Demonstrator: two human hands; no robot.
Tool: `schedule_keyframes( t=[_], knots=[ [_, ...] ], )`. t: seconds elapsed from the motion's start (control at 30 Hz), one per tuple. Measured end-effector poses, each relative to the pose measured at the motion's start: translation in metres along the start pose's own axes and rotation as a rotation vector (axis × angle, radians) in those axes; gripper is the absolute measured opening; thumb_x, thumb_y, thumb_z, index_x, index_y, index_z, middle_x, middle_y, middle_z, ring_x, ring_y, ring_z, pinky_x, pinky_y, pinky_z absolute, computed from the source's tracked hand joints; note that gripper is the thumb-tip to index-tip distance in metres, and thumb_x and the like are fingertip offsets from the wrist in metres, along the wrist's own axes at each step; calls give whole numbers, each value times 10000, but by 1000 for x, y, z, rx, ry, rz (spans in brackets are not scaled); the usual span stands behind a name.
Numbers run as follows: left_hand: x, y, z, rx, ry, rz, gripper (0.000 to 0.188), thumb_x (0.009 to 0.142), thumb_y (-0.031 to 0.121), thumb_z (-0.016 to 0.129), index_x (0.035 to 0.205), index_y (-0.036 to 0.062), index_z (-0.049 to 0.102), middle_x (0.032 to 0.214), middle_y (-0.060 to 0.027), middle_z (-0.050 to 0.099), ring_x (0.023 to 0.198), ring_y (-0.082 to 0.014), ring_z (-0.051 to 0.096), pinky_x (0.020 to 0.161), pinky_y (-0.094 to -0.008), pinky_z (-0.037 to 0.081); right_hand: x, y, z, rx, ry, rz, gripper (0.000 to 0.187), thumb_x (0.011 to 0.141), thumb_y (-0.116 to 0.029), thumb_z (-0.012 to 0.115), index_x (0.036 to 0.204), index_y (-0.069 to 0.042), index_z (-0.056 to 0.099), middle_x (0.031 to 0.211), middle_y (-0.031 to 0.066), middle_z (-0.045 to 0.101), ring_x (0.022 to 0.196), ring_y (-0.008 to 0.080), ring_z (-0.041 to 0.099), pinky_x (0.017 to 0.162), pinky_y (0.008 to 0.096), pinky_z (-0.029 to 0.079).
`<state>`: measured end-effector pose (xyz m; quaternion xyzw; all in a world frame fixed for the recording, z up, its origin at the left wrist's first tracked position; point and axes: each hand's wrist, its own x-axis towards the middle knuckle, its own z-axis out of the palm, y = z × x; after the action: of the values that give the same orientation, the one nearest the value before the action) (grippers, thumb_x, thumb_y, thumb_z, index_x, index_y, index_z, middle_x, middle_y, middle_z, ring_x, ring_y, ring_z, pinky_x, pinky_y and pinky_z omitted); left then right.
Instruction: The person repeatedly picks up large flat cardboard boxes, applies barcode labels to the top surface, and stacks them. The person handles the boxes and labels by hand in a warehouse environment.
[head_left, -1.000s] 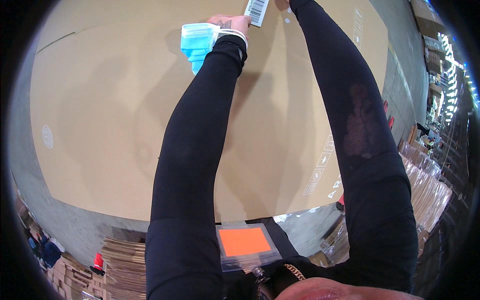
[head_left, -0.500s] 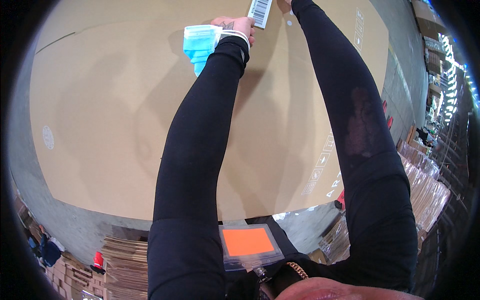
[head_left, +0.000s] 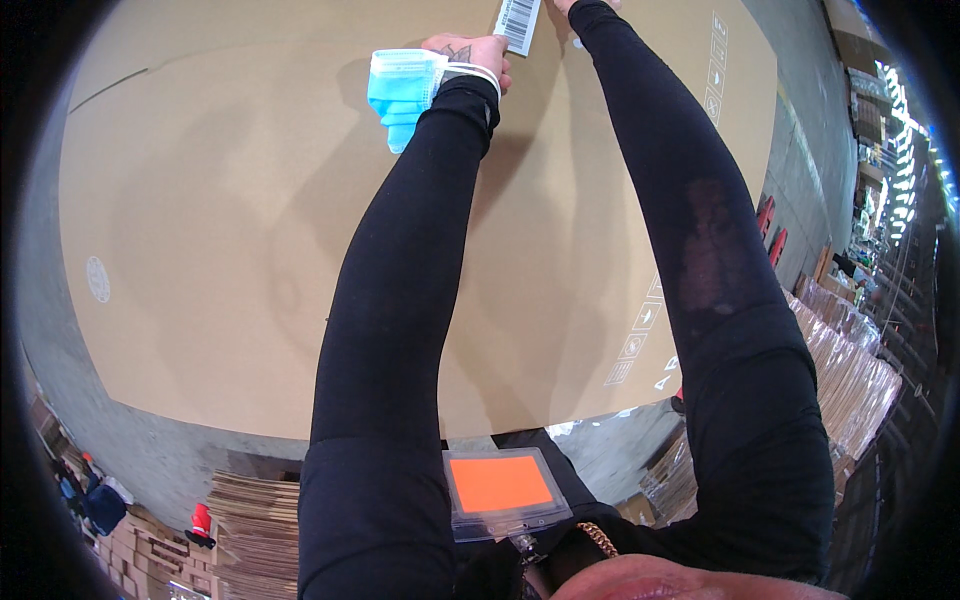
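A large brown cardboard box (head_left: 220, 250) lies flat in front of me, under both arms. At its far part is a white barcode label (head_left: 518, 24), tilted, its top cut off by the picture's upper edge. My left hand (head_left: 475, 52) is closed at the label's lower left corner, fingers curled and partly hidden. A blue face mask (head_left: 405, 95) hangs from that wrist by its white loops, resting over the box. Right of the label, my right hand (head_left: 568, 5) shows only in part at the upper edge; its fingers are mostly out of the picture.
Stacked flat cardboard (head_left: 255, 535) stands at the lower left, on the grey concrete floor (head_left: 170, 440). Film-wrapped cardboard stacks (head_left: 850, 390) stand at the right. An orange card in a clear badge holder (head_left: 500, 485) hangs before my body.
My right forearm and hand have shifted slightly to the left, toward the label. The left hand stays almost in place, and the label has moved a little left.
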<state>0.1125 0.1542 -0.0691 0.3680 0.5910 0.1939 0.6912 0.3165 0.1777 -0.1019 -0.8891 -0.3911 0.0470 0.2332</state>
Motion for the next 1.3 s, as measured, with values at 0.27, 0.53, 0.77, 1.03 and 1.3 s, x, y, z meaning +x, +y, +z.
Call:
schedule_keyframes(
  t=[0.27, 0.53, 0.77, 1.03, 1.3],
  knots=[
    [-21, -1, 35, -56, -203, -8, 184, 827, 114, 699, 816, -66, 664, 621, -124, 652, 449, -178, 619, 413, -298, 519, 43, 101, -49, -372, 482, -83, 618, 757, -433, 730, 1193, -15, 599, 1135, 247, 640, 1114, 334, 605, 968, 438, 453],
    [-4, -2, 13, -1, -147, -2, 187, 840, 131, 650, 859, -54, 661, 643, -125, 656, 471, -188, 635, 433, -304, 531, 2, 23, -46, -63, -109, -36, 674, 879, -474, 595, 1356, -18, 457, 1427, 227, 439, 1333, 362, 411, 1102, 442, 341],
    [4, -1, 3, 69, -181, -13, 294, 899, 258, 583, 878, -27, 656, 732, -112, 669, 562, -205, 673, 449, -287, 504, -55, -20, -26, -315, -393, -491, 821, 957, -548, 362, 1551, -56, 80, 1619, 166, 71, 1501, 288, 65, 1184, 550, 29],
    [5, -9, 1, 116, -207, -25, 290, 920, 253, 544, 841, -11, 634, 721, -100, 665, 575, -189, 671, 465, -266, 506, -55, -18, -21, -335, -509, -405, 869, 948, -603, 331, 1550, -49, 38, 1625, 156, 23, 1505, 275, 15, 1183, 560, 33],
    [31, -19, -14, 54, -176, 59, 229, 860, 231, 677, 826, 11, 625, 679, -78, 628, 563, -169, 647, 424, -269, 484, -56, -38, -11, -357, -465, -461, 954, 913, -688, 310, 1548, -48, -2, 1627, 143, -6, 1505, 273, 23, 1179, 578, 50]
  ],
)
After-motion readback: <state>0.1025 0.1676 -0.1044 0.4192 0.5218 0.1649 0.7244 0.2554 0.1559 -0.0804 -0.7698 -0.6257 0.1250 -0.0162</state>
